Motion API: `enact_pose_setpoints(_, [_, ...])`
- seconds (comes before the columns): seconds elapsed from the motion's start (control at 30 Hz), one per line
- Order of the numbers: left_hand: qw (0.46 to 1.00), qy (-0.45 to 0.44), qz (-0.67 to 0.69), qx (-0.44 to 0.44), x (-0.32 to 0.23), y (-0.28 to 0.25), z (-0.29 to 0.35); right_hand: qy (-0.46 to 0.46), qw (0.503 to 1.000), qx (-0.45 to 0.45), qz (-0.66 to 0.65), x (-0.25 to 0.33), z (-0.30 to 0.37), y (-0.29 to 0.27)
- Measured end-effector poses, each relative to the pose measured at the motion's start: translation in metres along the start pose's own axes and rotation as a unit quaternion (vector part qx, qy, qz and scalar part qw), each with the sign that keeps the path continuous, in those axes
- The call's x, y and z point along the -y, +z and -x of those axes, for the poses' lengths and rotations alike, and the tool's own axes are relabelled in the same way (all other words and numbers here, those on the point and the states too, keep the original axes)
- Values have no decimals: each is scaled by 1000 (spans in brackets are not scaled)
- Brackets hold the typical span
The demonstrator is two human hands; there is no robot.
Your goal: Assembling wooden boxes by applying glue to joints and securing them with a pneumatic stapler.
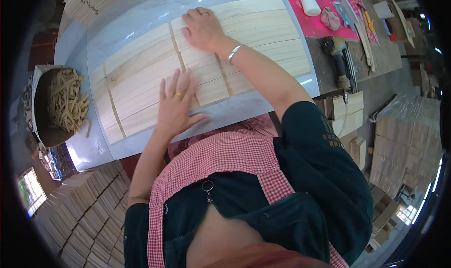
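Pale wooden boards (141, 77) lie edge to edge on the table, with narrow brown cross lines (114, 107) running over them; I cannot tell whether these are strips or grooves. My left hand (176, 101) rests on the near part of the boards, fingers spread, thumb out to the right, a ring on one finger. Farther off, my right hand (203, 29) lies palm down near the boards' far edge, its fingers slightly bent and a little blurred. A silver bangle (236, 53) circles that wrist. Neither hand grips anything.
An open bin (44, 106) of tan curled strips (69, 99) stands at the table's left. To the right are a nail gun (339, 63), a white bottle (310, 4), a crumpled cloth (330, 19) and a pink mat (300, 26). Stacked wood (87, 211) fills the lower left.
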State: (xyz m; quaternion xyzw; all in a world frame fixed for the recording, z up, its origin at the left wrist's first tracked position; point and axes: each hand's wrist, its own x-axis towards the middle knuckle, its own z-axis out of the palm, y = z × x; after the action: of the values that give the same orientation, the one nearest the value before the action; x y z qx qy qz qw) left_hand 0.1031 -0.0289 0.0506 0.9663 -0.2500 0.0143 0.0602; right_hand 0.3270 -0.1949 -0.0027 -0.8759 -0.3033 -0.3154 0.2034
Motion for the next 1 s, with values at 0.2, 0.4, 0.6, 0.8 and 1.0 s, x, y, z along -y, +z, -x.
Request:
enact_pose_setpoints(0.2, [999, -31, 19, 16, -9, 22, -19, 12, 999, 33, -13, -7, -4, 1])
enact_pose_setpoints(0.4, [1000, -24, 13, 8, -15, 26, -44, 35, 998, 51, -6, -33, -7, 0])
enact_pose_setpoints(0.6, [1000, -23, 13, 1, -17, 27, -55, 41, 998, 53, -14, -44, -10, 2])
enact_pose_setpoints(0.8, [1000, -13, 6, -7, -18, 32, -58, 94, 995, -3, 31, -65, 21, -48])
enact_pose_setpoints(1.0, [997, -51, 47, -17, -11, 33, -61, 281, 920, -6, 273, -146, 141, -233])
